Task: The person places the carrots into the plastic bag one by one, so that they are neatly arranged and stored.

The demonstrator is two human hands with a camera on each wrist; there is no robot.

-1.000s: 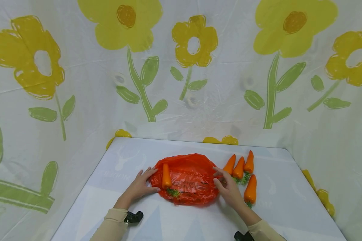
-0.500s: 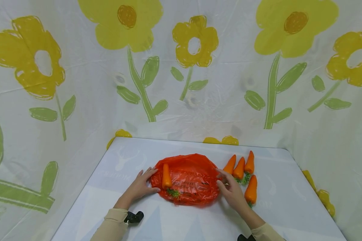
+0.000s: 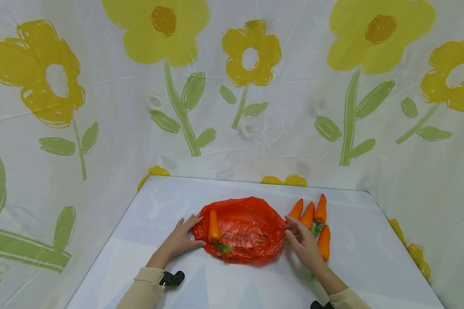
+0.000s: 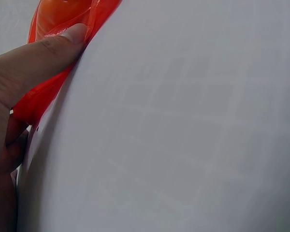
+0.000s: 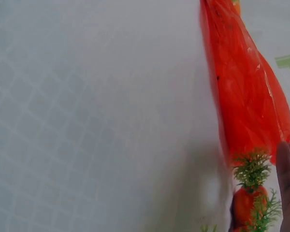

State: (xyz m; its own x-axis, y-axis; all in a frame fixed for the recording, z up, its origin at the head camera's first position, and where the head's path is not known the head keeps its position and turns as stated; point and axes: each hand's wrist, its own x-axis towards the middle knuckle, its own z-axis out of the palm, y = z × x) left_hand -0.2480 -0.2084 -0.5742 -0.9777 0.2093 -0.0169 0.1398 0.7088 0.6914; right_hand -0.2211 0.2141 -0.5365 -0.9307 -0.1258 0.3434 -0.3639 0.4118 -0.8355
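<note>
At the left, a beige sleeve (image 3: 139, 287) with a black wrist device (image 3: 172, 278) leads to the left hand (image 3: 181, 236), which rests against the left edge of a red plastic bag (image 3: 251, 240). Its fingers are widely spread, the thumb well apart from them; the left wrist view shows the thumb tip on the red film, though whether it pinches the film I cannot tell. Just inside that edge lies the first carrot (image 3: 214, 227), its point away from the person and its leafy green top (image 3: 222, 247) towards them. The bag spreads low on the white table (image 3: 263, 292), its middle and right part showing no other carrot. At its right edge is the right hand (image 3: 303, 246), thumb and index finger parted by a narrow gap, nothing seen gripped; whether the fingertips touch the film is unclear. Past it, partly hidden by it, lie four loose carrots: a left one (image 3: 297, 209), a middle one (image 3: 308, 215), a far one (image 3: 321, 208) and a near one (image 3: 324, 242). I judge the bagging to be at an early stage: one carrot in, four outside, the bag not yet closed up
</note>
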